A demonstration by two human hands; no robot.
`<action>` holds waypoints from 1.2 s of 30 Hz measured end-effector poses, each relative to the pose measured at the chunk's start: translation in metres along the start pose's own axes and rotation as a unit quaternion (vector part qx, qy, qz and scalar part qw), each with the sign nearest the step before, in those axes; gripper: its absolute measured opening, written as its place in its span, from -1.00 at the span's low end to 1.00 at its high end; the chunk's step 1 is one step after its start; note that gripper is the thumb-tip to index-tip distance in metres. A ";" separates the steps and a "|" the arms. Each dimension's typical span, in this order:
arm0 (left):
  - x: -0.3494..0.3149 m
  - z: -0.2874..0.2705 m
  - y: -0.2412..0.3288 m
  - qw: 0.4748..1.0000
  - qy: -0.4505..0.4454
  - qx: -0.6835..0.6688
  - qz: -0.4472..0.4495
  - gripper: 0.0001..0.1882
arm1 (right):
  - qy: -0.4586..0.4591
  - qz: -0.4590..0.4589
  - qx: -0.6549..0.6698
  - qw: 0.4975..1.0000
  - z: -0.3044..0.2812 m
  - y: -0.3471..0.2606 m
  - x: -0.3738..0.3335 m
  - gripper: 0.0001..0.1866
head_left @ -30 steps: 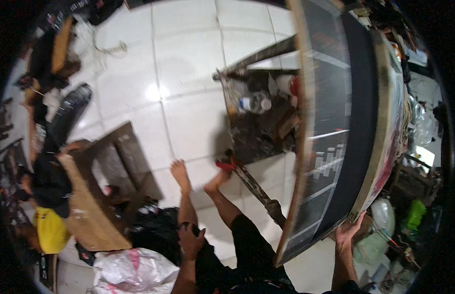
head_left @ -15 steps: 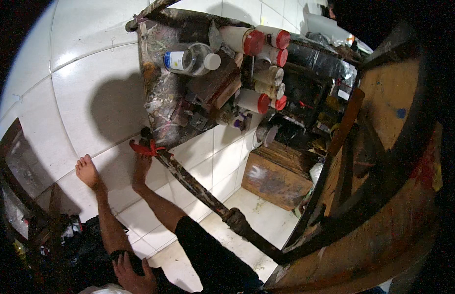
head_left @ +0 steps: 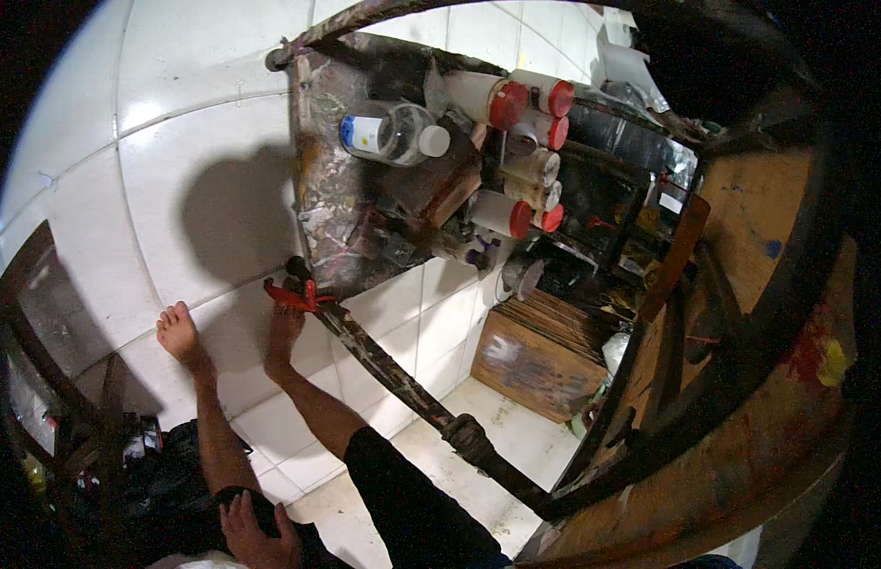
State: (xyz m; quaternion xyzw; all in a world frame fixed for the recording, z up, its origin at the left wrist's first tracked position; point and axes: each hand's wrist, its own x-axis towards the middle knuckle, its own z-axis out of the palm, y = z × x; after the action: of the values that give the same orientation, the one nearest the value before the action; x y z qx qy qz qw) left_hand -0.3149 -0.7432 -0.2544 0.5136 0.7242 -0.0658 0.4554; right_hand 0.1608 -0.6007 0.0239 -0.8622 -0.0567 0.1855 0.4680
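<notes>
My left hand [head_left: 260, 539] rests palm down on the dark shorts [head_left: 234, 503] at my left leg. Its fingers lie stretched out and slightly apart, holding nothing. Of my right hand nothing shows. Beyond my bare feet stands a worn, paint-stained shelf [head_left: 326, 204]. On it are a clear plastic bottle [head_left: 395, 133] with a white cap, a dark brown block [head_left: 426, 180], and several white jars [head_left: 497, 211], many with red lids. A red cloth strip [head_left: 303, 297] is tied round the dark frame bar [head_left: 374, 356] near the shelf's corner.
The frame bar slants across the floor at my right to a large wooden panel [head_left: 734, 446]. Below the jars stand several wooden boards [head_left: 530, 360] stacked on edge. Dark bags [head_left: 175, 469] lie at my left, beside a dark frame [head_left: 28, 332]. White tiles [head_left: 184, 66] lie beyond.
The view has shifted a little, so the shelf, bottle and jars sit slightly lower and further right. My left hand stays resting on my leg.
</notes>
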 end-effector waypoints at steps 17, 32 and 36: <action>0.004 -0.003 0.034 0.996 -0.023 0.070 -0.046 -0.55 | -0.105 0.053 0.222 0.968 0.005 0.028 0.020 -0.22; -0.053 0.188 0.045 0.984 0.132 0.118 -0.010 -0.49 | -0.315 0.027 0.270 0.909 -0.055 0.124 0.044 -0.07; -0.065 0.225 0.106 0.989 0.023 0.145 -0.031 -0.42 | -0.351 -0.089 -0.024 0.932 -0.154 0.238 0.065 -0.30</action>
State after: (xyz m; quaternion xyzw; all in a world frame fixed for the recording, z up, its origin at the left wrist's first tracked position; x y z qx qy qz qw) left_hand -0.0928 -0.8660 -0.2974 0.5529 0.7328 -0.1727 0.3569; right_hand 0.2604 -0.8365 -0.1146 -0.7444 -0.2985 0.4322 0.4123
